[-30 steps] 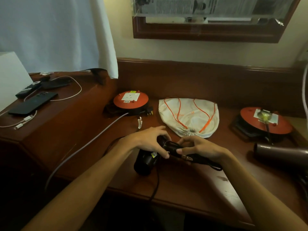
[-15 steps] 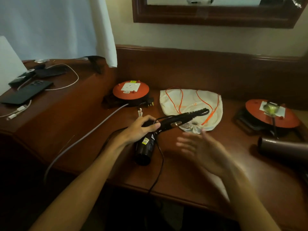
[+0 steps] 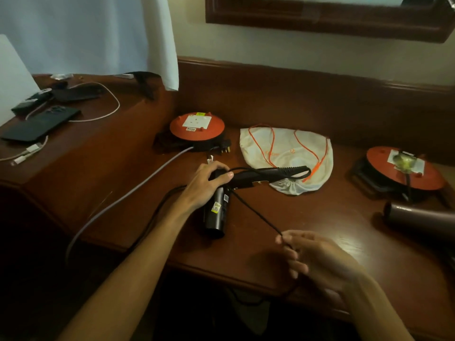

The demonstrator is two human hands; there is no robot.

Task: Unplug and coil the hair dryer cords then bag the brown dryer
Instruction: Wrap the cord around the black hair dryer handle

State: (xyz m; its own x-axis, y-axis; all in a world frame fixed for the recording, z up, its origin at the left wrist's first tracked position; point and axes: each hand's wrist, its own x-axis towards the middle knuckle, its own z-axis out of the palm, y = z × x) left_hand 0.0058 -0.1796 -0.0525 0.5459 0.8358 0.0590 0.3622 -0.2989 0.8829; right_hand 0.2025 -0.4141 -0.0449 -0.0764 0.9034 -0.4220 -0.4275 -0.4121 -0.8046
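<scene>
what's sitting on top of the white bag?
The black dryer's handle and a cord loop cross the white bag's front edge; orange drawstrings lie on it. Its contents are hidden.

Brown wooden desk [image 3: 307,225], raised section at left. On lower part: two orange cord reels [image 3: 197,126] [image 3: 403,168], white drawstring bag [image 3: 285,153], black dryer [image 3: 216,212], brown dryer [image 3: 418,217] at right edge. On raised section: phone [image 3: 41,124], white cables [image 3: 108,112].
</scene>
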